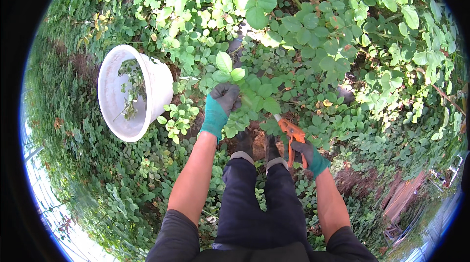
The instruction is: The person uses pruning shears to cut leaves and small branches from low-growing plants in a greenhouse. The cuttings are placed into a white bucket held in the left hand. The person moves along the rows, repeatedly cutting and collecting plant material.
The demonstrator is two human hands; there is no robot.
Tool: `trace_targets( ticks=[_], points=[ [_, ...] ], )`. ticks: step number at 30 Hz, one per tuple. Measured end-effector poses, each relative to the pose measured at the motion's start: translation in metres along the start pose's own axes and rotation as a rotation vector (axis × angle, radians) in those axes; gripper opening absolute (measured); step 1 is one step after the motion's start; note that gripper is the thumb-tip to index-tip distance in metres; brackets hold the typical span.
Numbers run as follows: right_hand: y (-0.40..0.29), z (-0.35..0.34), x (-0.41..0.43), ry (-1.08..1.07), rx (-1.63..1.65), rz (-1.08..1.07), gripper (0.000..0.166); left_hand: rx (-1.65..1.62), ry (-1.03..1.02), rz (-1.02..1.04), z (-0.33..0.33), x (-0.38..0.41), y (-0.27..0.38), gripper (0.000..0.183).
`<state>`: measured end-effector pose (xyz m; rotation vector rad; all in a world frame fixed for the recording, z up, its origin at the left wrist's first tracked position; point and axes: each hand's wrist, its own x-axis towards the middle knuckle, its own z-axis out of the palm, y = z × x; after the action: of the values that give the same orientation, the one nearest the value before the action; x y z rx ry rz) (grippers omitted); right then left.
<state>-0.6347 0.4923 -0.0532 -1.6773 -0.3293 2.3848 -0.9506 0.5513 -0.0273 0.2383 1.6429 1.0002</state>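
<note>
In a green and grey work glove, my left hand (226, 97) is closed around a leafy stem, with pale green leaves (224, 62) standing out above the fingers. My right hand (305, 153), gloved alike, grips an orange-handled cutting tool (292, 130) whose grey tip points up and left into the foliage. Leaves hide most of its far end, and I cannot tell whether the tip touches a stem. The leafy shoot (271, 105) lies between my left hand and the tool.
A white plastic tub (160, 85), tilted on its side to the left, holds cut leafy sprigs (132, 89). Dense low plants surround my legs and dark boots (271, 147). A wooden plank (404, 196) lies at the lower right, beside bare soil (352, 181).
</note>
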Motion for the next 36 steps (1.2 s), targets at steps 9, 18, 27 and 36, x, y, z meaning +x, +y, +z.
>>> trace_targets(
  ticks=[9,18,27,36],
  points=[
    [0.007,0.014,0.039,0.035,0.097,-0.057,0.028,0.318,-0.189,0.163,0.022,-0.033,-0.055,0.015],
    [0.041,-0.054,0.089,0.042,-0.195,-0.185,0.032,0.541,-0.206,0.292,0.073,-0.055,-0.073,0.021],
    [-0.008,-0.024,0.097,-0.202,-0.291,-0.546,0.024,0.106,-0.492,0.262,0.101,-0.077,-0.055,0.016],
    [0.017,0.009,0.063,0.276,-0.34,-0.067,0.019,0.357,0.101,0.207,0.023,-0.019,-0.066,0.061]
  ],
)
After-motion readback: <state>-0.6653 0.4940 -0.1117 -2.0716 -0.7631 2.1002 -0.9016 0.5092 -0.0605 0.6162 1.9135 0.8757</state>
